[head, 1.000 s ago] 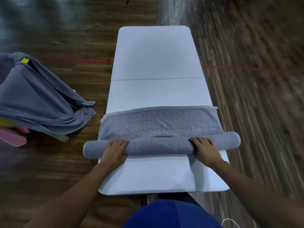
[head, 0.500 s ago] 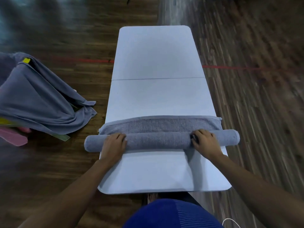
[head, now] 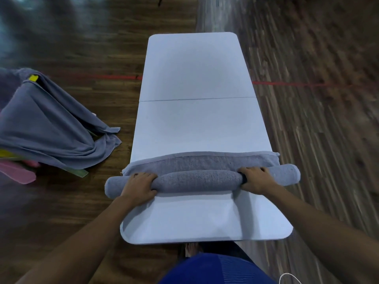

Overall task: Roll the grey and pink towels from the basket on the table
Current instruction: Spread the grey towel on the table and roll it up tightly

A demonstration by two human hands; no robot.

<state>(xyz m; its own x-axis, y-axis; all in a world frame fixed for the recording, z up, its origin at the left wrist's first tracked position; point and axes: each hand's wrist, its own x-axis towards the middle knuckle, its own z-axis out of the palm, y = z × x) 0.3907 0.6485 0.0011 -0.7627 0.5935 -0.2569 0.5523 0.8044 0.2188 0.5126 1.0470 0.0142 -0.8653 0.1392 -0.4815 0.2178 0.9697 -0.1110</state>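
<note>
While a blue garment (head: 215, 269) fills the bottom edge, with a thin white cord (head: 287, 276) just to its right, two bare forearms reach forward over the near end of the white table (head: 194, 222). Beyond that bare stretch lies the grey towel (head: 196, 180), rolled into a thick tube set crosswise, both ends jutting past the table's sides. The left hand (head: 139, 186) grips the roll near its left end, fingers curled over the top and thumb on the near side. The right hand (head: 256, 180) holds it near the right end the same way. Just behind the roll a narrow strip of the towel lies flat, its hem running across the table. Farther on, a seam crosses the tabletop. On the wooden floor (head: 317, 140) to the left, a grey cloth (head: 45, 136) drapes over a heap with green and yellow edges, and a pink thing (head: 16, 174) pokes out below. A red line (head: 287, 84) crosses the floor farther back.
</note>
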